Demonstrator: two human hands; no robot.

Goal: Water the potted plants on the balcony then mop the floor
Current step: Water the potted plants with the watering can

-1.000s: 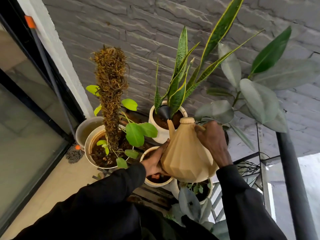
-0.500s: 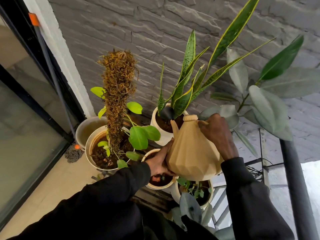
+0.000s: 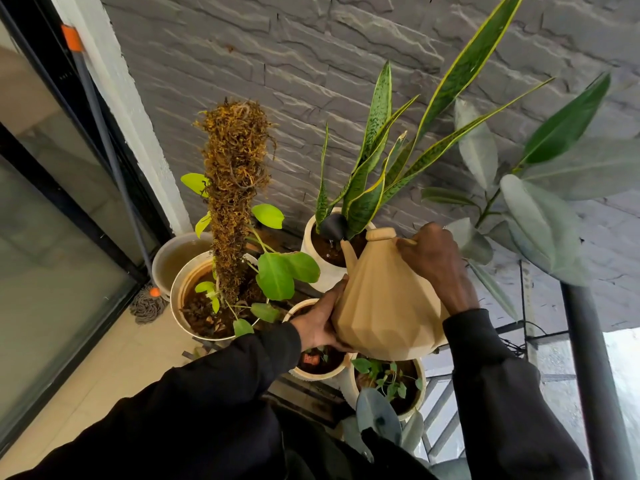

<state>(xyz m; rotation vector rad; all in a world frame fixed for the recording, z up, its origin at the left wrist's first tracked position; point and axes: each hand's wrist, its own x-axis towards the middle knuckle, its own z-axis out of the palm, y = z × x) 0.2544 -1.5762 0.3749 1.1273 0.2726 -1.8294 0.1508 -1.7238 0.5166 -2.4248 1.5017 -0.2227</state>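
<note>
Over the snake-plant pot (image 3: 310,233) the can (image 3: 384,306) tilts, spout at the soil. The right hand (image 3: 433,258) grips its handle and the left hand (image 3: 318,323) cups its base. Watering seems midway; the mop (image 3: 147,304) leans by the door, the floor (image 3: 86,375) not yet mopped.

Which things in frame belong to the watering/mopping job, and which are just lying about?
Job: watering can, held by left hand and right hand; snake plant under its spout; moss-pole plant; small pots; mop.
Lying about: bucket (use unclear), glass door, stone wall, railing post.
</note>
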